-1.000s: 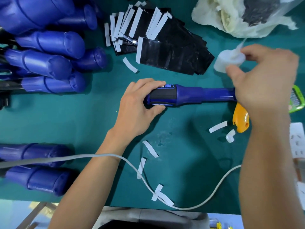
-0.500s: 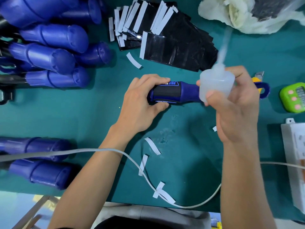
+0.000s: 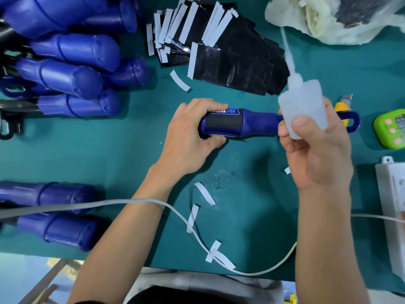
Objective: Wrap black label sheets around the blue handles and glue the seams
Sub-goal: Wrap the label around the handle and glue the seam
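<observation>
Under left hand (image 3: 188, 137): labelled blue handle (image 3: 247, 125), gripped.

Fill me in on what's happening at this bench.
A person is labelling blue tool handles. The left hand grips one handle, which already carries a black label, on the green mat. The right hand holds a translucent glue bottle over it, nozzle pointing away, so the seam is not being glued yet. Spare label sheets lie behind.
</observation>
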`<state>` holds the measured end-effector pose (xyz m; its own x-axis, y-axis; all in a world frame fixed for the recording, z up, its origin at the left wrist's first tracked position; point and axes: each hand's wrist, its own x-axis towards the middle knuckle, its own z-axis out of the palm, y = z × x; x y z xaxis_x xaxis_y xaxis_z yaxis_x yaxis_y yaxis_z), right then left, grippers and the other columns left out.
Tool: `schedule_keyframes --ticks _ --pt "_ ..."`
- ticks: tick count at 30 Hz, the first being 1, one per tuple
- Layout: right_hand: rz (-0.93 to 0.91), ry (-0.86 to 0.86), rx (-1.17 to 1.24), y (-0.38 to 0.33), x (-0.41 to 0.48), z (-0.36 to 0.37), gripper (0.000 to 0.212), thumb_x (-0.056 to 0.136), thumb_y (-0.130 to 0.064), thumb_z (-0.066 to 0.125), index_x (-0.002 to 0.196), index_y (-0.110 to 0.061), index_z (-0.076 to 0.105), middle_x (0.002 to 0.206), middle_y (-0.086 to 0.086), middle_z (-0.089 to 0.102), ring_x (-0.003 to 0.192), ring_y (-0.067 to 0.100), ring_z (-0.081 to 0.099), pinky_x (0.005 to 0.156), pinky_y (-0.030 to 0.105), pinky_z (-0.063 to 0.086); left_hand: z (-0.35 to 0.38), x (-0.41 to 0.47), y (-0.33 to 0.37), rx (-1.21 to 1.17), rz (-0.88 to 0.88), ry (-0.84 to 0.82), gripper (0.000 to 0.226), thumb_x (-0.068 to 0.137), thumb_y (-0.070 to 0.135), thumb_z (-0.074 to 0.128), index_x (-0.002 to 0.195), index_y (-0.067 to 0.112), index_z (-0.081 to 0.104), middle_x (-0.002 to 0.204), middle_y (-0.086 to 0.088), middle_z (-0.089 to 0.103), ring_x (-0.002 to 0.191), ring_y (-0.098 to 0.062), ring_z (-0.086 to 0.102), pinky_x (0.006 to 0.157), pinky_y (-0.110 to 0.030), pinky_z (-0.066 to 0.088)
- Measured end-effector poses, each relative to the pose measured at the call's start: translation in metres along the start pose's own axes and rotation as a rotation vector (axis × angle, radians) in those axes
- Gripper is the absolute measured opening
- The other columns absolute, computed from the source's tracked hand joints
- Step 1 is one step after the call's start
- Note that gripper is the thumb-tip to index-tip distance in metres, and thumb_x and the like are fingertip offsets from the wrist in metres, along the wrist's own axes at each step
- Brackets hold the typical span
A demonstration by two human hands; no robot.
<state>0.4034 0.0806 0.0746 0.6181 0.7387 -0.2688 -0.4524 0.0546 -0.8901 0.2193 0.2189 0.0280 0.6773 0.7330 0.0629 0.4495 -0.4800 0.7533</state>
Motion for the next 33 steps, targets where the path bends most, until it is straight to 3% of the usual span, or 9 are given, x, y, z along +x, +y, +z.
schedule_keyframes --ticks 4,8,10,12,17,19,23,27,33 --pt "0.05 0.036 0.195 0.002 0.001 -0.001 0.032 0.078 0.002 0.061 0.102 -0.016 0.072 0.089 -0.005 0.072 0.071 0.011 0.055 0.062 0.02 0.038 0.002 -0.001 0.001 -0.01 -0.012 -0.004 0.065 0.07 0.02 0.09 0.126 0.038 0.062 0.119 0.034 0.054 0.101 -0.015 0.05 0.089 -0.01 0.034" --pt "0.15 -0.033 0.426 -0.001 0.001 0.001 0.028 0.068 -0.021 0.09 0.094 -0.02 0.081 0.09 -0.002 0.073 0.068 0.012 0.057 0.059 0.019 0.042 0.001 -0.001 0.002 -0.024 -0.02 0.003 0.063 0.071 0.024 0.087 0.126 0.042 0.061 0.12 0.034 0.055 0.101 -0.015 0.05 0.088 -0.009 0.033" --pt "0.202 0.004 0.392 -0.003 -0.002 0.004 0.012 0.087 -0.023 0.071 0.091 -0.02 0.082 0.088 0.006 0.073 0.06 0.015 0.06 0.052 0.018 0.046 0.001 -0.001 0.001 -0.02 -0.02 0.0 0.063 0.072 0.024 0.087 0.126 0.042 0.061 0.121 0.035 0.054 0.101 -0.015 0.049 0.089 -0.009 0.033" --pt "0.19 0.052 0.294 -0.002 -0.003 0.006 0.033 0.092 -0.023 0.05 0.083 -0.023 0.082 0.087 0.01 0.076 0.049 0.014 0.059 0.046 0.018 0.043 0.001 -0.001 0.0 -0.021 -0.021 -0.003 0.064 0.072 0.022 0.089 0.127 0.04 0.062 0.121 0.037 0.053 0.102 -0.016 0.05 0.09 -0.01 0.034" --pt "0.033 0.119 0.224 0.004 -0.006 0.014 0.033 0.082 0.0 0.06 0.084 -0.026 0.079 0.077 -0.007 0.066 0.056 0.011 0.049 0.058 0.021 0.041 0.001 0.0 0.0 -0.016 -0.008 -0.003 0.062 0.072 0.025 0.087 0.127 0.039 0.062 0.12 0.032 0.055 0.101 -0.014 0.049 0.09 -0.012 0.035" --pt "0.033 0.142 0.283 0.004 -0.004 0.013 0.026 0.073 -0.004 0.068 0.093 -0.02 0.067 0.084 0.0 0.058 0.063 0.016 0.043 0.061 0.026 0.037 0.001 0.0 0.0 -0.022 -0.01 0.0 0.061 0.072 0.026 0.086 0.127 0.039 0.062 0.121 0.029 0.056 0.101 -0.015 0.049 0.09 -0.012 0.035" --pt "0.057 0.223 0.351 -0.001 -0.003 0.016 0.022 0.07 -0.016 0.065 0.089 -0.013 0.055 0.082 0.007 0.054 0.06 0.021 0.042 0.059 0.03 0.032 0.001 -0.001 0.001 -0.03 -0.021 0.001 0.062 0.072 0.023 0.088 0.126 0.038 0.063 0.122 0.025 0.058 0.1 -0.015 0.05 0.09 -0.012 0.035" --pt "-0.128 0.205 0.109 -0.006 -0.01 0.031 0.006 0.079 -0.018 0.06 0.08 -0.015 0.066 0.067 0.007 0.064 0.049 0.023 0.051 0.053 0.026 0.035 0.001 0.0 0.002 -0.04 -0.015 0.002 0.062 0.071 0.02 0.09 0.126 0.035 0.065 0.122 0.024 0.059 0.1 -0.015 0.05 0.089 -0.012 0.035" --pt "-0.484 0.218 -0.3 0.011 -0.012 0.056 0.03 0.096 -0.021 0.061 0.066 -0.024 0.062 0.058 0.004 0.061 0.052 0.033 0.058 0.057 0.03 0.042 0.002 0.0 0.0 -0.053 -0.017 0.003 0.063 0.07 0.018 0.09 0.126 0.034 0.065 0.121 0.029 0.058 0.101 -0.014 0.05 0.09 -0.015 0.038"
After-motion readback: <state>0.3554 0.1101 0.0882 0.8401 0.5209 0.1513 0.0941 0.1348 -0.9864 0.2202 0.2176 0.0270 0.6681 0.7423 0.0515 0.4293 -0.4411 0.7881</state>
